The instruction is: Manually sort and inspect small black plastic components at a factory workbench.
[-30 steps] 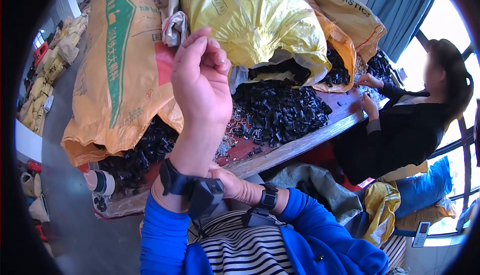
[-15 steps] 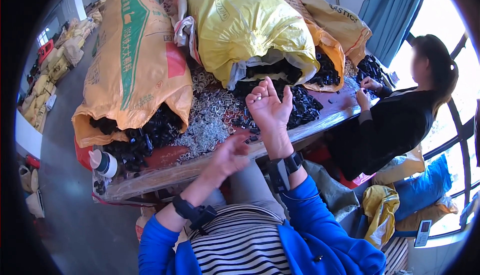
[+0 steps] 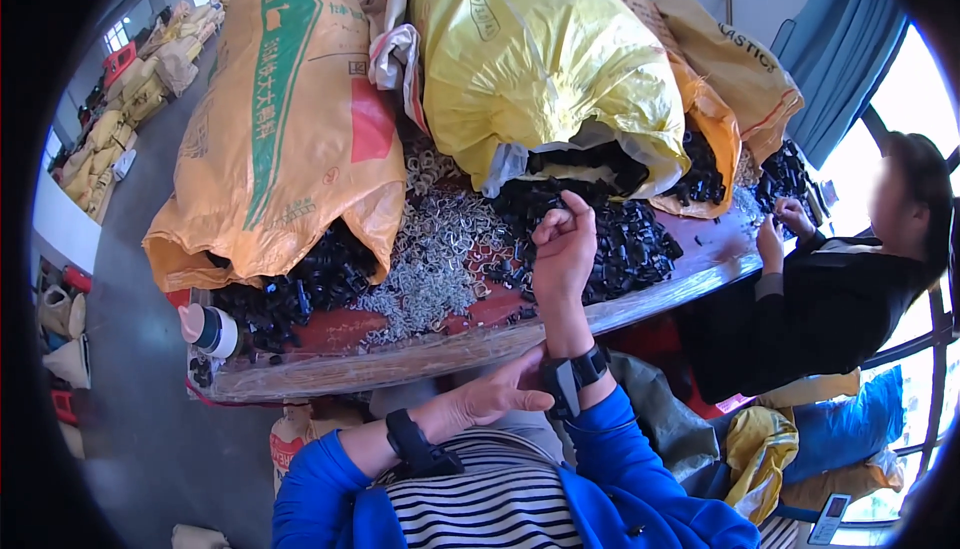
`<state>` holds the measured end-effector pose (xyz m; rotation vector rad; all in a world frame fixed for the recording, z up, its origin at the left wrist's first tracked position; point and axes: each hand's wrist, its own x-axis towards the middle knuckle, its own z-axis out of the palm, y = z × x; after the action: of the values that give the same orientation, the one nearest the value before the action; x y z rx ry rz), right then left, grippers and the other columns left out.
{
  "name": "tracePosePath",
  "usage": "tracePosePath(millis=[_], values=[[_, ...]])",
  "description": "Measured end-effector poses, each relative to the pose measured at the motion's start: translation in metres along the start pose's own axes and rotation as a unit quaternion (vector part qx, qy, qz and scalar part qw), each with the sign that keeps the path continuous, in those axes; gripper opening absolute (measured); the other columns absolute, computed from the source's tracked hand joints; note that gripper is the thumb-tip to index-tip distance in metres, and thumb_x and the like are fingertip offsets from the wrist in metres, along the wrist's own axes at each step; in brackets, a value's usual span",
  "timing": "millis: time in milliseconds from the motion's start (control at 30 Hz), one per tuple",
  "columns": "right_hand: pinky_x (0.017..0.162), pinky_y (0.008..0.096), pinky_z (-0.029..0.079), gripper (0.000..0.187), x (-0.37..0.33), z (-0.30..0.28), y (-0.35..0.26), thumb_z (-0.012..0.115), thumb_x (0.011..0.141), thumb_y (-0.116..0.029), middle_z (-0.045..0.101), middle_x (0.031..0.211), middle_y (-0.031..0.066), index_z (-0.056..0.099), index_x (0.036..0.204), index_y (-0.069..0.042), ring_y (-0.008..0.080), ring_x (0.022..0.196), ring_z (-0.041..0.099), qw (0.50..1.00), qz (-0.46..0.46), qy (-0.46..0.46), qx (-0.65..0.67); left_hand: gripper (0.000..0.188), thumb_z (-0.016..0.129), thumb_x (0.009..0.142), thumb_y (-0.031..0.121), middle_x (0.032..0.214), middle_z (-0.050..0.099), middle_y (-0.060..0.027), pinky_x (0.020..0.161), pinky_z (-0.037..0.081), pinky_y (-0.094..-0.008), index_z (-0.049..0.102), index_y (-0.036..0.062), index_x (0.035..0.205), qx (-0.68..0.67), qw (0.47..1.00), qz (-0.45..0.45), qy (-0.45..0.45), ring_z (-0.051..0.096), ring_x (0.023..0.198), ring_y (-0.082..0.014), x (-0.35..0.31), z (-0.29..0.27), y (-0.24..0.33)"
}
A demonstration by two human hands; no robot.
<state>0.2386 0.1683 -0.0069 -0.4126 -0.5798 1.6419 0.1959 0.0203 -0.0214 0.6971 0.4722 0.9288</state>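
My right hand is raised over the table's front edge, its fingers loosely bent and the index finger lifted. I see nothing held in it. A dark band with a box-shaped device circles my right wrist. Lower down, my left hand reaches across to that wrist, touching beside the band with its thumb apart; some of its fingertips are hidden. A similar dark device is strapped to my left wrist. Behind my right hand lies a heap of small black plastic parts, beside a spread of small silvery metal pieces.
An orange woven sack and a yellow sack lie on the table, black parts at their mouths. A white bottle stands at the left corner. At right, a co-worker handles something small. Sacks lie on the floor there.
My left hand has moved right and down to my right wrist. My right hand has turned, its fingers drawn more together. The whole view has shifted a little.
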Motion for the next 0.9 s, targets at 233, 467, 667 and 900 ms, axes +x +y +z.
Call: tracePosePath(millis=[233,467,667,900], values=[[0.043,0.0147,0.027,0.025,0.039,-0.028,0.017,0.037,0.087,-0.023,0.046,0.063,-0.0004,0.047,0.098,-0.003,0.0038,0.048,0.036,0.843,-0.250,-0.096,-0.467,0.085,0.068,0.067,0.023,0.125,0.028,-0.0077,0.097,0.018,-0.0305,0.013,0.0023,0.128,-0.117,0.992,0.035,0.026,0.027,0.115,-0.0171,0.042,-0.022,-0.014],[0.045,0.0178,0.030,0.025,0.055,-0.033,0.007,0.039,0.086,-0.023,0.045,0.061,-0.0008,0.047,0.098,-0.003,0.0055,0.048,0.036,0.946,-0.128,-0.029,-0.295,0.080,0.066,0.069,0.020,0.124,0.029,-0.0076,0.097,0.019,-0.0311,0.014,0.0021,0.127,-0.081,0.994,0.005,0.071,0.027,0.115,-0.0168,0.061,-0.024,-0.009],[0.048,0.0216,0.032,0.025,0.067,-0.051,-0.008,0.041,0.085,-0.024,0.046,0.062,-0.0015,0.049,0.098,-0.005,0.0084,0.049,0.037,0.996,0.081,0.040,0.014,0.084,0.063,0.070,0.025,0.127,0.026,-0.0125,0.096,0.021,-0.0324,0.009,0.0030,0.129,0.017,0.996,-0.013,0.082,0.025,0.118,-0.0200,0.063,-0.016,0.004],[0.051,0.0221,0.031,0.023,0.053,-0.070,-0.023,0.042,0.084,-0.022,0.043,0.064,-0.0033,0.050,0.099,-0.007,0.0083,0.053,0.037,0.980,0.189,-0.021,0.067,0.073,0.060,0.071,0.021,0.120,0.038,-0.0177,0.089,0.034,-0.0322,0.019,0.0041,0.128,0.010,0.983,0.055,0.177,0.042,0.108,-0.0245,0.003,-0.030,0.045]])
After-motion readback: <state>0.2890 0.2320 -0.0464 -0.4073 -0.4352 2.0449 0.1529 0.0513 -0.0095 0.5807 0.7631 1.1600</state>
